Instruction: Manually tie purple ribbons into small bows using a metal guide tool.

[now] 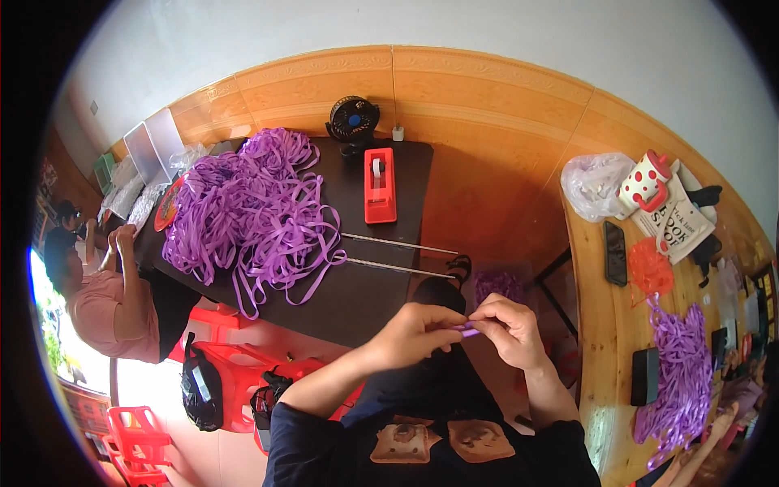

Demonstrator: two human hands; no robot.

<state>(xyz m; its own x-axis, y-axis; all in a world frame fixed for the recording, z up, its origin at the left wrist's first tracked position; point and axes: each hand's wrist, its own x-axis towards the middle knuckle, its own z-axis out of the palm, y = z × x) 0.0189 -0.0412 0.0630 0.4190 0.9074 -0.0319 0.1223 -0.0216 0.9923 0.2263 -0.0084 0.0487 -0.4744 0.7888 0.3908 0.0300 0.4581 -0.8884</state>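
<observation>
In front of my chest, my left hand (pixel 418 334) and my right hand (pixel 511 331) meet, both with fingers pinched on a short stretch of purple ribbon (pixel 470 332). Most of the ribbon is hidden by my fingers. Beyond my left hand, a large tangled heap of purple ribbons (pixel 251 211) covers the left part of the dark table (pixel 349 312). Two thin metal rods (pixel 398 242) stick out past the table's right edge, and loose ribbon loops touch their left ends.
A red tape dispenser (pixel 380 187) and a black fan (pixel 354 122) stand at the table's back. Below, a container holds purple ribbon (pixel 499 286). The wooden table (pixel 596 349) at right bears a phone (pixel 615 253), bags and more ribbons (pixel 677 373). A person (pixel 114 308) sits at left, near red stools (pixel 231 390).
</observation>
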